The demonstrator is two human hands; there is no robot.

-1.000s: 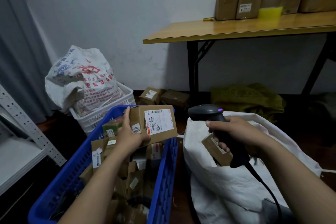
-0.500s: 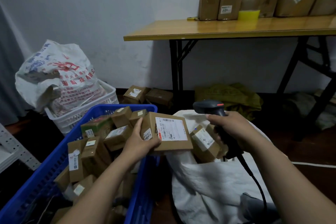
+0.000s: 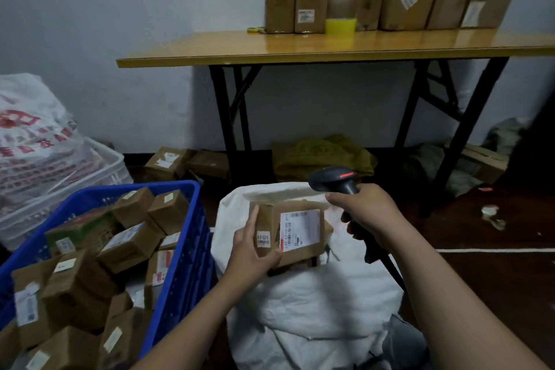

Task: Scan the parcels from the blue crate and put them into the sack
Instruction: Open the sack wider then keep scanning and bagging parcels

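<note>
My left hand grips a brown cardboard parcel with a white barcode label, held over the open mouth of the white sack in the lower middle. To the parcel's right, my right hand is closed around the handle of a black barcode scanner, whose head shows a red light. The blue crate stands at the lower left, filled with several brown labelled parcels.
A white crate holding a printed white bag sits behind the blue crate. A yellow-topped folding table with several cardboard boxes stands against the wall. Loose boxes and a green bag lie underneath.
My left hand has carried the parcel rightwards from above the blue crate to over the sack's mouth. The scanner's light has turned from purple to red. My view has swung right.
</note>
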